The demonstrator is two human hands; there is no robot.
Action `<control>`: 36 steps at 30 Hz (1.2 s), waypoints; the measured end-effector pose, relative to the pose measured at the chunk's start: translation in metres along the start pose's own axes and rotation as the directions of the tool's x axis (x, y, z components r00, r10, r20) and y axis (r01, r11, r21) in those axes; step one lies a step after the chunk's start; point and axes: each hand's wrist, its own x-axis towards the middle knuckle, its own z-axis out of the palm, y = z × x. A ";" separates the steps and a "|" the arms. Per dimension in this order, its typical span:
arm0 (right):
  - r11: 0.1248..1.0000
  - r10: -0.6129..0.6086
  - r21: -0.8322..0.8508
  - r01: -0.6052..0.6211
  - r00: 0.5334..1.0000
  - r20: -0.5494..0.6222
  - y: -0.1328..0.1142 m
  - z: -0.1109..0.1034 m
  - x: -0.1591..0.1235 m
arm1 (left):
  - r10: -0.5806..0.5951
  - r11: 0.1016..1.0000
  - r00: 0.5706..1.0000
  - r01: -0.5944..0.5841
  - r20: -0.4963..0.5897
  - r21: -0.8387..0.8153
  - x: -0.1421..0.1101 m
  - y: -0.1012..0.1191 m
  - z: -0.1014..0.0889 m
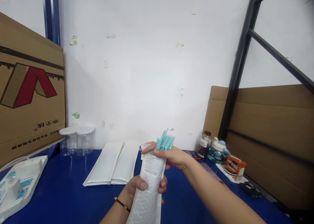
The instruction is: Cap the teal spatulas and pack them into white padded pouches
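Observation:
My left hand (137, 186) is wrapped round the middle of a white padded bubble mailer (150, 175), held upright above the table. At the mailer's top end, my right hand (175, 157) is closed on a bunch of thin teal strips (165, 141). Their upper ends stick up past the fingers; the lower ends are hidden, so I cannot tell how far inside the mailer they reach. Two more white padded mailers, a left one (104, 163) and a right one (126, 165), lie side by side on the blue table (71, 198).
Two clear jars with white lids (85, 142) stand at the back left, near a large carton (31, 86). A white power strip (23, 184) lies front left. On the right are a brown-capped bottle (204, 145), a teal bottle (217, 152) and an orange box (235, 166).

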 end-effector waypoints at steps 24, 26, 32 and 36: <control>0.998 0.018 -0.048 -0.034 0.953 -0.302 0.001 -0.020 0.003 | 0.074 0.990 0.997 -0.078 -0.034 -0.119 0.001 0.001 0.002; 0.997 0.013 -0.065 -0.038 0.939 -0.343 0.005 -0.025 -0.001 | 0.076 0.991 0.997 -0.078 -0.024 -0.108 0.002 0.003 0.003; 0.976 -0.001 -0.210 -0.053 0.969 -0.246 -0.002 -0.032 -0.014 | 0.086 0.994 0.996 -0.086 -0.007 -0.071 -0.001 0.000 -0.005; 0.973 -0.077 -0.230 0.011 0.957 -0.281 -0.019 -0.027 -0.019 | -0.006 0.998 1.000 0.006 0.007 -0.062 -0.007 0.004 -0.002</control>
